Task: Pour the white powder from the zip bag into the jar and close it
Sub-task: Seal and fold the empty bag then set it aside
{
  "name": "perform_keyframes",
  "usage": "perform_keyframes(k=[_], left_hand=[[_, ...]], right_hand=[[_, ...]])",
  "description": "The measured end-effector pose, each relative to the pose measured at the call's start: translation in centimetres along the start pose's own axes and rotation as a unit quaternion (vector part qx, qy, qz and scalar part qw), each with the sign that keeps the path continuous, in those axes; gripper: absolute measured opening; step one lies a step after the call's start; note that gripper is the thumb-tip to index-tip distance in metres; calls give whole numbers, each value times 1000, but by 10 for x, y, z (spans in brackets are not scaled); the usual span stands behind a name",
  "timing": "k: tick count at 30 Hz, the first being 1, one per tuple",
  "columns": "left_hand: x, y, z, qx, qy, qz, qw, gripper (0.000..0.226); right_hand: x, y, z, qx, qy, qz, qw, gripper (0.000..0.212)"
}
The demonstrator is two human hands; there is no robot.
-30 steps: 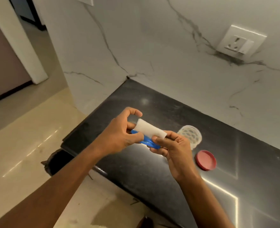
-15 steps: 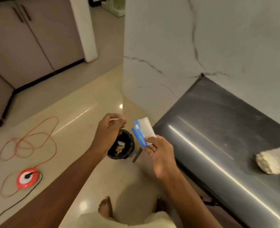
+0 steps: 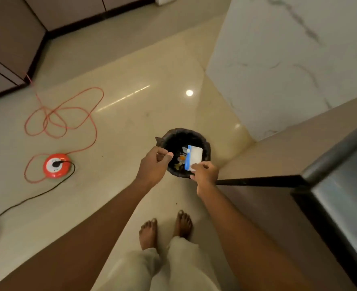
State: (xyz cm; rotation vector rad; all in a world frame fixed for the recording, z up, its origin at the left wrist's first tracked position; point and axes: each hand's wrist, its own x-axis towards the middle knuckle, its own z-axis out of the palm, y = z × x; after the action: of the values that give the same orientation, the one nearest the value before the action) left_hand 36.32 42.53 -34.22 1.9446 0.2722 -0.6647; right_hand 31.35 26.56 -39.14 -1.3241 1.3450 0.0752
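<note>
A glossy cream floor (image 3: 131, 127) filled the view, with a black counter edge (image 3: 330, 164) at the right and a small black bin (image 3: 203, 141) standing on the tiles. Over the bin's mouth, the right hand (image 3: 206, 175) pinched the lower edge of the zip bag (image 3: 194, 156), white with a blue strip. The left hand (image 3: 154, 164) hovered beside it, fingers curled loosely together, holding nothing visible.

No readable text, label, brand or number anywhere in view. The zip bag (image 3: 195, 157) shows only a plain white face and a blue strip, no print legible. The red cable reel (image 3: 56, 165) on the floor has a pale face plate, markings too small to make out.
</note>
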Motion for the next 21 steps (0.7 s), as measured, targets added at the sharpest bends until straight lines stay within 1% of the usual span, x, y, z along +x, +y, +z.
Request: perform_keyframes(k=[3,4,6,8,10,12,16,19,21], left_hand=[[57,-49,27,1,1,1,1000,16],[77,-67,36,2,1,3,1000,15],[112,-97,52,5,-1,4,1000,15],[142,-125,65,10,-7,5,1000,17],[164,-147,73,17,-12,4,1000,18],[175,-160,76,20,-19,-1,1000,18],[159,-161,66,27,-20,-16,999,12],[118,-136,43,14,-21,-39,999,9],[88,-113,27,9,-20,-44,999,7]], right_hand=[[78,38,33,-23,-3,26,999,15],[104,52,44,-35,-4,35,999,18],[146,73,64,-51,-8,53,997,32],[180,91,82,-55,-13,68,996,41],[208,103,96,-58,-20,77,995,45],[224,109,102,-64,-28,81,994,43],[216,106,94,-85,-23,88,992,33],[168,89,71,-75,-26,79,994,18],[126,75,52,-81,-25,51,995,13]])
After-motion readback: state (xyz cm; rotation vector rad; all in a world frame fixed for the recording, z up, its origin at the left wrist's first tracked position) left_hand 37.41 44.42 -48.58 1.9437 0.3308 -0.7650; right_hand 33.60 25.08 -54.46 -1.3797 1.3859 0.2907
